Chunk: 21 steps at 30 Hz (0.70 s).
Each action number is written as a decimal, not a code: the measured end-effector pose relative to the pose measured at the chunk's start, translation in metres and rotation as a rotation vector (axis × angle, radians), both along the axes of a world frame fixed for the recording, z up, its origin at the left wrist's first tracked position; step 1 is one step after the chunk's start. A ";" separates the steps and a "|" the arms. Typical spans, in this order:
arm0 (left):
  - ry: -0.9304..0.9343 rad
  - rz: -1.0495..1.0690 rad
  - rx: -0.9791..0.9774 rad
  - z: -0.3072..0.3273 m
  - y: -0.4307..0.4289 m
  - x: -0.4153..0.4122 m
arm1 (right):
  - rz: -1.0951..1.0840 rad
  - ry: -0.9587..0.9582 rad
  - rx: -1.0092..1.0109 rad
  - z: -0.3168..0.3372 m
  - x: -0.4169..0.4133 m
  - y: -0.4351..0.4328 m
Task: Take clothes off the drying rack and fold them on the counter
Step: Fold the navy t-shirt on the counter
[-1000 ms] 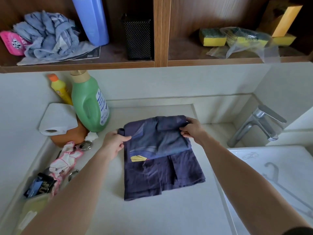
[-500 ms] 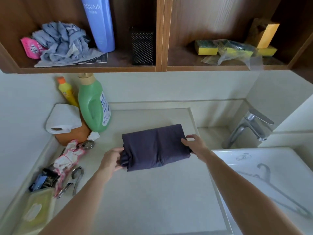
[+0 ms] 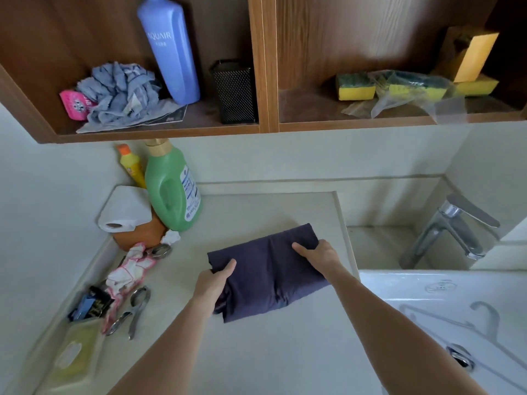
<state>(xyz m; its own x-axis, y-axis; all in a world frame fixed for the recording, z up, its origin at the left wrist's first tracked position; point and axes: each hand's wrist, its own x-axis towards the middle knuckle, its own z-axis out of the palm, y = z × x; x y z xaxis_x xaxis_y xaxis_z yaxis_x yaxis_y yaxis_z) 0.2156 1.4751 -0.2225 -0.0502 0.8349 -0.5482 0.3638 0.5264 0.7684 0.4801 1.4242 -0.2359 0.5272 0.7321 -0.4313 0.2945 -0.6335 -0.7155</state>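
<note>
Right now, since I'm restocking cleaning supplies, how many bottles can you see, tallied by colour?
Blue bottle: 1
Green bottle: 1
Yellow bottle: 1
Total: 3

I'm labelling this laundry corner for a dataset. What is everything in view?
shirt: 1, dark navy, folded on counter centre
jug: 1, green, counter back left
small bottle: 1, yellow, beside jug
paper roll: 1, white, on orange pot left of jug
clips: 2, metal, counter left
cloth: 1, pink-white, counter left
tall bottle: 1, blue, left shelf
rag: 1, grey, left shelf
holder: 1, black mesh, left shelf
sponges: at least 3, yellow-green, right shelf
faucet: 1, chrome, right
hanger: 1, pale, in sink
left hand: grips shirt's left edge
right hand: grips shirt's right edge
</note>
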 end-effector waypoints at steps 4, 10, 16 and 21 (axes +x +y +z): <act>0.104 -0.011 0.231 -0.003 -0.018 -0.004 | 0.076 0.058 0.078 -0.006 0.000 -0.001; 0.248 -0.069 0.452 0.008 -0.048 -0.002 | -0.052 0.064 0.245 0.009 -0.007 -0.038; 0.168 -0.243 0.506 0.023 -0.076 0.020 | -0.221 -0.039 0.315 0.021 0.013 -0.136; 0.035 -0.518 0.464 0.021 -0.130 0.061 | -0.532 -0.120 0.262 0.027 0.015 -0.258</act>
